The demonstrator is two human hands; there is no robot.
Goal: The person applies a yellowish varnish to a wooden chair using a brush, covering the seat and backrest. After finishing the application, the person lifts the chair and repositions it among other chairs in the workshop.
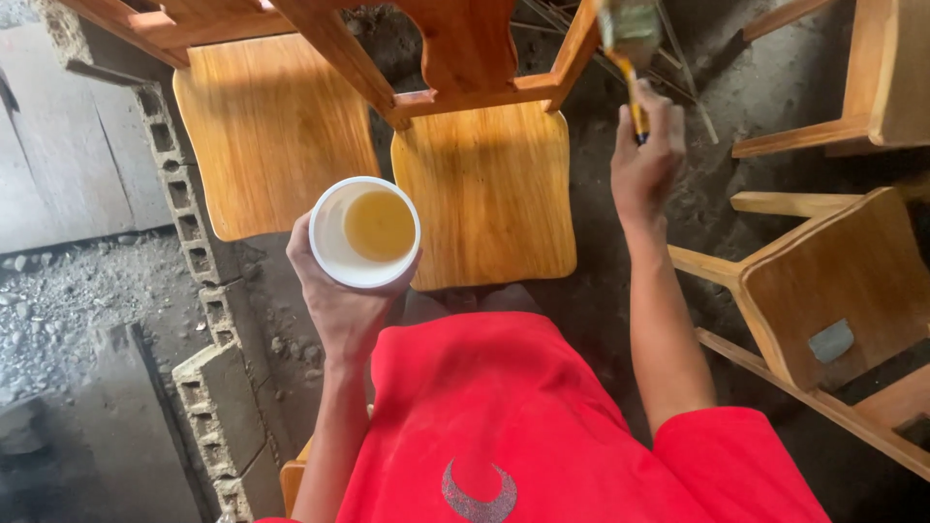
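Varnishing in hand: left hand (pixel 339 300) grips white cup (pixel 365 232) of amber varnish; right hand (pixel 647 160) clasps brush (pixel 630 58) at 1 o'clock on chair (pixel 484 184) frame. Judged next: recharge brush from cup, steady dip.

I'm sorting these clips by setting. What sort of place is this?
Probably a rough furniture workshop or finishing yard: several bare wooden chairs stand on a dirt floor beside concrete blocks, while the left hand holds a cup of amber liquid and the right hand a paintbrush.
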